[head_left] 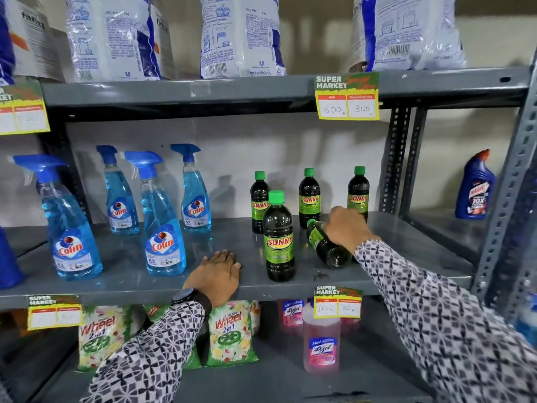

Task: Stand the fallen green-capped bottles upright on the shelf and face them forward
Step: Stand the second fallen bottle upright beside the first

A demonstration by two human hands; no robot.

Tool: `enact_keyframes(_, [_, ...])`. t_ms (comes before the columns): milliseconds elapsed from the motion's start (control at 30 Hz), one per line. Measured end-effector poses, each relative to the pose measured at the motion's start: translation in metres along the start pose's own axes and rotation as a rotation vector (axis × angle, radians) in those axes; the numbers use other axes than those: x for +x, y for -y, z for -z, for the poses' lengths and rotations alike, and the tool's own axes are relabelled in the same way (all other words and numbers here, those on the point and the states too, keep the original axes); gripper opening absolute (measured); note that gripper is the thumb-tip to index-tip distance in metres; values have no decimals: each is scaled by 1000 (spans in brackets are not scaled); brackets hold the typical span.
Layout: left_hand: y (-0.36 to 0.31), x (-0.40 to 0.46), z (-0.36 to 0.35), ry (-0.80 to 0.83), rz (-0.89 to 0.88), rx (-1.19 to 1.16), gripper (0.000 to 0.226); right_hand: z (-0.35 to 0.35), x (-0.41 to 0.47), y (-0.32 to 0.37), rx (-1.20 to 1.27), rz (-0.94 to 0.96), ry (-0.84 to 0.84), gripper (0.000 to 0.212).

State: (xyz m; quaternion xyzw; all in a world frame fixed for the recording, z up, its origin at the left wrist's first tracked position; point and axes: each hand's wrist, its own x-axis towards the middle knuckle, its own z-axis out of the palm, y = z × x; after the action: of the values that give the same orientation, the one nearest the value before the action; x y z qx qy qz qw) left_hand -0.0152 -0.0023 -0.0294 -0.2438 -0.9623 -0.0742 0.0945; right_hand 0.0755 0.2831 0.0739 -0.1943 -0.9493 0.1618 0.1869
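Observation:
Several dark green-capped "Sunny" bottles are on the grey middle shelf [406,245]. One bottle [278,237] stands upright near the front, label forward. Three more stand at the back: left [259,202], middle [309,197], right [359,193]. One bottle [325,242] lies on its side, cap pointing back-left, base toward me. My right hand [347,228] is closed over the fallen bottle's middle. My left hand [218,274] rests flat on the shelf's front edge, holding nothing.
Blue Colin spray bottles [162,222] stand on the left half of the same shelf. White detergent bags [241,36] fill the shelf above. Below are Wheel packs [229,333] and pink Lizol bottles [321,341]. A perforated steel upright [505,205] stands at right.

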Motion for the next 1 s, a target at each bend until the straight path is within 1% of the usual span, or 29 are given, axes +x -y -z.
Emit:
enact_keyframes(33, [0,0,0,-1,2,-1,57,-1,3,1,-39,-4,55,27])
enact_keyframes(67, [0,0,0,-3,3,-5,57,-4,7,2,-61,1,74,30])
enact_keyframes(133, [1,1,0,-7,0,-12,57,-8,13,3,-29,2,76,34])
enact_keyframes(200, [0,1,1,-11,-1,-14,57,-11,17,1,83,-26,103,36])
enact_keyframes(300, [-1,1,2,-12,0,-13,57,-16,22,-3,245,-67,229,37])
enact_keyframes(367, [-1,0,3,-9,2,-14,57,-19,25,-3,330,-140,315,49])
enact_keyframes(500, [-1,-2,4,-4,-1,-14,58,-17,29,-4,485,-262,339,58])
enact_keyframes(567, [-1,-2,4,-1,2,-17,58,-13,32,-5,609,-296,305,63])
enact_keyframes(633, [-2,-1,4,-7,6,-17,58,-9,39,-5,751,-281,223,67])
enact_keyframes(667, [-2,-1,5,-4,6,-22,58,-9,42,-4,814,-261,168,67])
enact_keyframes(733, [-3,-2,5,0,6,-26,58,-13,45,-1,915,-202,59,59])
enact_keyframes(833, [-2,-1,4,-4,11,-27,58,-26,40,1,973,-146,-40,52])
enact_keyframes(933, [-3,-3,4,-9,10,-20,57,-44,33,-6,961,-120,-58,51])
enact_keyframes(1000, [-4,-3,5,-13,11,-20,56,-56,33,-12,910,-102,-72,55])
